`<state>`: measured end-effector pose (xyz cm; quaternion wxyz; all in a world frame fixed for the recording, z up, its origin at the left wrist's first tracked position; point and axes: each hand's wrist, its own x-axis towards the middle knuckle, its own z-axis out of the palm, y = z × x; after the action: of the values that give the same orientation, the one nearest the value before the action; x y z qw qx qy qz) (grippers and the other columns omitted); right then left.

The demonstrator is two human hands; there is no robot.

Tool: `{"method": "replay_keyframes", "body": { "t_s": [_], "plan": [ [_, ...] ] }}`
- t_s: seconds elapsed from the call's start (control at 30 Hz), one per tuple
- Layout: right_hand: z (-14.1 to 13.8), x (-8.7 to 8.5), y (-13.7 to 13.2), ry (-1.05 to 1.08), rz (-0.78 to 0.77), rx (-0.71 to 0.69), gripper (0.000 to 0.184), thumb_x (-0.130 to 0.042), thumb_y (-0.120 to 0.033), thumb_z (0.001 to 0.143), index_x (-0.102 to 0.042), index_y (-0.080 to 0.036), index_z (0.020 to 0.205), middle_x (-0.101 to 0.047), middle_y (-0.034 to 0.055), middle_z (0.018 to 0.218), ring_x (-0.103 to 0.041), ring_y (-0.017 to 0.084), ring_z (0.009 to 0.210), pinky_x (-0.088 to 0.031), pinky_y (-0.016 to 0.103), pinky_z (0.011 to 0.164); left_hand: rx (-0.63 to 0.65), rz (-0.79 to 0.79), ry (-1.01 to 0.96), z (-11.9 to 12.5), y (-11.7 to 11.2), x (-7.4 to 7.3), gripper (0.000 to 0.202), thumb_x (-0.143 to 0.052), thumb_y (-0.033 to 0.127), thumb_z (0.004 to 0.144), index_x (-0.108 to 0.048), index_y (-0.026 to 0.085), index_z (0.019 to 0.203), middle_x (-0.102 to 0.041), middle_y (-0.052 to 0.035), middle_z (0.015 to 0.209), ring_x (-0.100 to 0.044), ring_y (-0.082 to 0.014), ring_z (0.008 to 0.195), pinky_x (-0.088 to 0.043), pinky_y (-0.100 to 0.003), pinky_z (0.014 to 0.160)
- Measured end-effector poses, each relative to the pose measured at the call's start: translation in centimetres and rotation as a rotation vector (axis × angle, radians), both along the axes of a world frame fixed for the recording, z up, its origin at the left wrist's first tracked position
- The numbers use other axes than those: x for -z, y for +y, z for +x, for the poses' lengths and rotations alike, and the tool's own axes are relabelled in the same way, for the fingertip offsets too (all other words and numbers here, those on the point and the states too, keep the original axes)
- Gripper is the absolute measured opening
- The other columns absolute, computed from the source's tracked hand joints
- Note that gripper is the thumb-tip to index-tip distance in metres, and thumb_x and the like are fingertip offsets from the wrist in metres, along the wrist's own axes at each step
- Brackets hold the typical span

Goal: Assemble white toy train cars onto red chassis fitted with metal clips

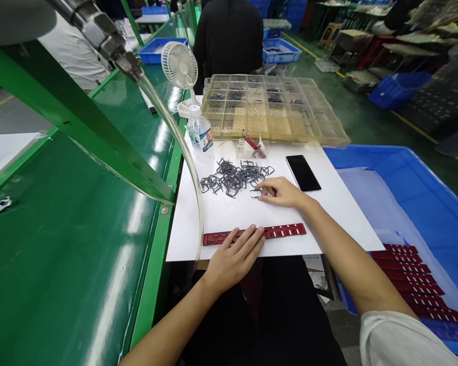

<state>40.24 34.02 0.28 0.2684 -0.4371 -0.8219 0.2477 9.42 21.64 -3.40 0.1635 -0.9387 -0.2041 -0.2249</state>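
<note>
My left hand point(234, 256) lies with its fingers stretched flat across a long dark red slotted plastic strip point(286, 231) near the table's front edge. The fingers cover the strip's middle. Thumb and fingers of my right hand point(282, 192) are closed in a pinch on a small dark grey U-shaped clip point(256, 196), just right of the pile. That pile of similar grey clips point(234, 175) is spread loosely over the middle of the white tabletop point(221, 211).
Behind the pile stand a plastic bottle point(199, 131), a small clear box of tools point(253, 147) and a compartment tray point(275, 109). A phone point(303, 173) lies at right. A blue bin point(435, 188) holds red strips point(412, 277). A clear hose point(187, 152) hangs at left.
</note>
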Motion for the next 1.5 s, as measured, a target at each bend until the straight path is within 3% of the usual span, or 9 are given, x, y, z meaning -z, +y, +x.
{"method": "replay_keyframes", "body": {
  "t_s": [0.2, 0.6, 1.0, 1.33, 1.5],
  "plan": [
    [-0.05, -0.11, 0.0, -0.003, -0.008, 0.003, 0.035, -0.08, -0.044, 0.096, -0.083, -0.015, 0.115, -0.076, 0.0034, 0.083, -0.053, 0.013, 0.059, -0.046, 0.03, 0.065, -0.005, 0.002, -0.018, 0.01, -0.01, 0.08, 0.045, -0.058, 0.022, 0.114, -0.065, 0.016, 0.158, -0.049, -0.0124, 0.179, -0.05, -0.0293, 0.165, -0.042, -0.049, 0.135],
    [0.03, -0.15, -0.03, -0.006, -0.008, -0.003, 0.037, -0.08, -0.046, 0.096, -0.082, -0.014, 0.116, -0.076, 0.0036, 0.084, -0.053, 0.013, 0.059, -0.045, 0.029, 0.065, 0.01, -0.007, -0.05, 0.06, 0.02, -0.23, 0.044, -0.052, 0.013, 0.113, -0.068, 0.014, 0.154, -0.055, -0.0134, 0.174, -0.055, -0.0301, 0.161, -0.043, -0.05, 0.134],
    [-0.08, -0.26, -0.01, -0.014, -0.014, 0.007, 0.04, -0.078, -0.047, 0.095, -0.083, -0.013, 0.116, -0.076, 0.0039, 0.082, -0.054, 0.014, 0.059, -0.047, 0.031, 0.066, 0.012, -0.022, -0.07, 0.2, 0.0, 0.1, 0.046, -0.061, 0.022, 0.109, -0.069, 0.014, 0.154, -0.049, -0.0125, 0.178, -0.039, -0.0309, 0.171, -0.029, -0.053, 0.144],
    [-0.06, -0.24, 0.01, -0.019, -0.008, 0.01, 0.039, -0.078, -0.048, 0.095, -0.083, -0.015, 0.115, -0.077, 0.0038, 0.083, -0.054, 0.013, 0.058, -0.047, 0.031, 0.065, 0.01, 0.017, -0.004, -0.07, 0.04, 0.02, 0.047, -0.063, 0.029, 0.112, -0.067, 0.016, 0.157, -0.043, -0.0138, 0.181, -0.046, -0.0322, 0.168, -0.042, -0.052, 0.136],
    [0.0, -0.22, 0.0, -0.013, -0.012, 0.002, 0.038, -0.079, -0.048, 0.096, -0.083, -0.015, 0.115, -0.076, 0.0033, 0.083, -0.055, 0.013, 0.06, -0.046, 0.03, 0.066, 0.016, -0.014, 0.02, -0.23, 0.08, -0.17, 0.052, -0.061, 0.04, 0.115, -0.064, 0.014, 0.159, -0.041, -0.0152, 0.183, -0.042, -0.0341, 0.17, -0.043, -0.052, 0.135]
  ]
}}
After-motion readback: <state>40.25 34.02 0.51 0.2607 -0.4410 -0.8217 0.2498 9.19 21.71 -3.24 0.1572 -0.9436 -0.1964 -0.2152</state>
